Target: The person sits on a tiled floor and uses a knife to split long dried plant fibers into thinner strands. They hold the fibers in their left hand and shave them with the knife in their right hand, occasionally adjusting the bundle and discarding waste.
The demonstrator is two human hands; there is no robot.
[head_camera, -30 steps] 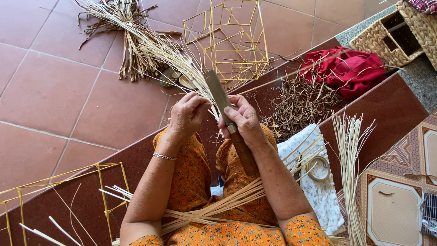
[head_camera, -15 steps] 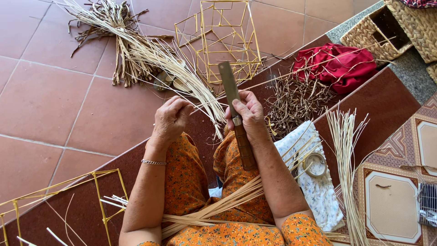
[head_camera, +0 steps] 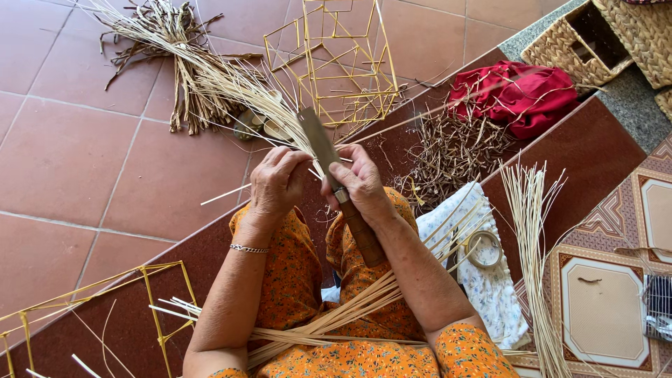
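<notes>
While clamped in the right hand [head_camera: 360,183], fingers wrapped tight round the join of blade and brown wooden handle, stands a broad flat knife [head_camera: 334,176], its grey blade slanting up and away, its handle running down over the lap. Pinched shut in the left hand [head_camera: 276,183], just left of the blade, a pale thin reed strip [head_camera: 225,194], one end poking out leftward over the floor [head_camera: 84,175]. Fanning out beyond both grips, a long sheaf of pale straw-coloured reeds [head_camera: 210,77], thin and flat, too many to count, passing beside the blade and reaching to a heap of darker brown stalks [head_camera: 150,35]. Nearer the body, below the grips, a second sweep of the same strips [head_camera: 350,311] across the orange dress. One silver bracelet [head_camera: 248,248] on the left wrist.

Counted: one knife, two yellow wire frames, one [head_camera: 336,63] straight beyond the grips, one [head_camera: 105,301] low to the left. One red cloth bundle [head_camera: 518,94] well off to the right, a tangle of brown trimmings [head_camera: 455,150] between it and the right hand. One white flowered cloth [head_camera: 483,280] right of the forearm, with a tape roll [head_camera: 481,248] lying on it. One upright bunch of pale reeds [head_camera: 532,238] further right.

Far right, beyond all, two woven baskets [head_camera: 560,45]: the nearer one showing dark compartments, contents not discernible.
</notes>
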